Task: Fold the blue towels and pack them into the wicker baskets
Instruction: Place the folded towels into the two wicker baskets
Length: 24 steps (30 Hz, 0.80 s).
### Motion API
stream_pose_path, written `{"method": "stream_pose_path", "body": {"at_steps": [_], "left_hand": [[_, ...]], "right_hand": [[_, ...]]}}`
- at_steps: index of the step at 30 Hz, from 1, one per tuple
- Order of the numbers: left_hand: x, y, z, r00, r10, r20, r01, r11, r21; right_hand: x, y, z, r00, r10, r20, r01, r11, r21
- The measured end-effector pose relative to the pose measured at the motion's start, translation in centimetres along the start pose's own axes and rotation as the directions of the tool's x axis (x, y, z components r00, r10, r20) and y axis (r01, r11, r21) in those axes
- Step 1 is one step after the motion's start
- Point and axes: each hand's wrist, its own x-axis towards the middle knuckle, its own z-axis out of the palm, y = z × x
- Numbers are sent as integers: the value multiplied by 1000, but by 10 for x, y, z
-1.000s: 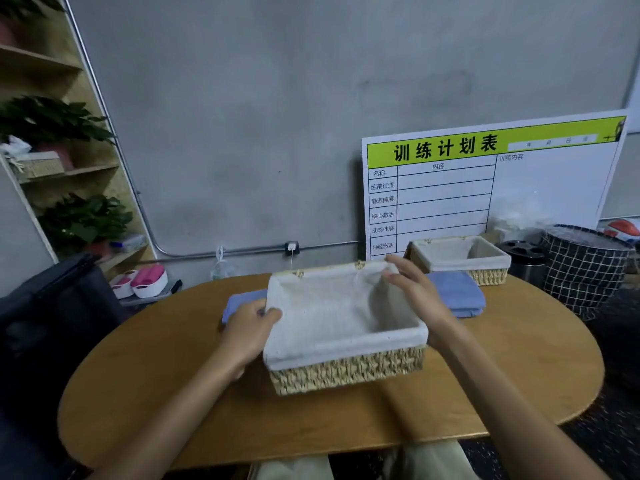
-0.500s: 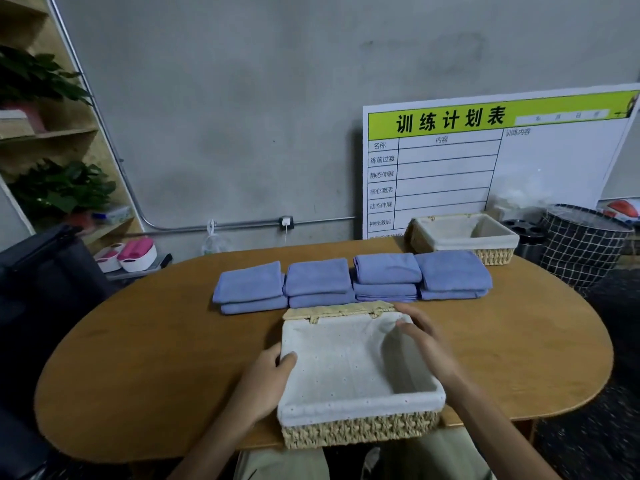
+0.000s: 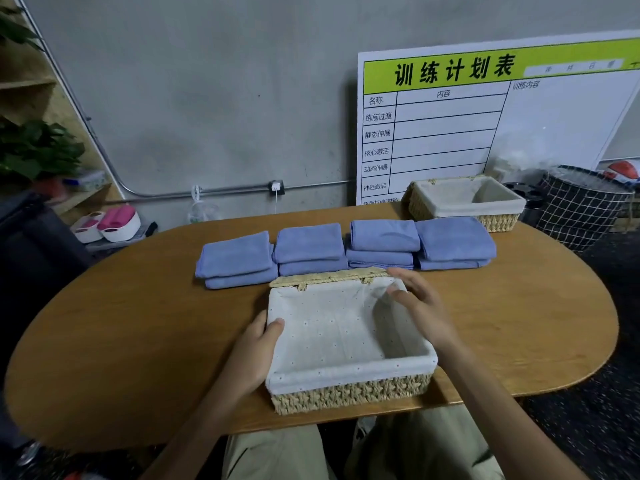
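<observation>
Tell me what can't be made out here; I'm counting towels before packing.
- Towel count: the stacks overlap, and the near basket rim hides their lower edges, head view.
- Left hand fingers: hidden behind the basket wall.
- Far basket floor: hidden by its rim.

We see an oval wooden worktop [image 3: 519, 323] in front of a grey wall [image 3: 207, 98]. Against the wall leans a white board [image 3: 485, 133] with a green header and a ruled table. To the right stands a black checked bin [image 3: 581, 206]. On the left we see a wooden shelf [image 3: 31, 98] with green plants [image 3: 34, 150], and pink-and-white containers [image 3: 110, 223] lower down.
</observation>
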Motion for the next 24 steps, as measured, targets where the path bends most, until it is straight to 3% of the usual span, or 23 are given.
{"method": "stream_pose_path", "body": {"at_steps": [11, 19, 21, 24], "left_hand": [[9, 6, -2, 1000, -21, 11, 22, 999, -30], [12, 8, -17, 996, -58, 68, 52, 994, 92], [20, 14, -35, 1000, -22, -18, 25, 987, 157], [49, 22, -73, 957, 45, -287, 15, 979, 205]], "right_hand": [[10, -3, 3, 1000, -20, 21, 21, 999, -46], [14, 0, -1, 996, -76, 45, 82, 986, -145], [20, -5, -1, 990, -139, 26, 142, 961, -237], [41, -29, 11, 953, -303, 14, 286, 881, -378]]}}
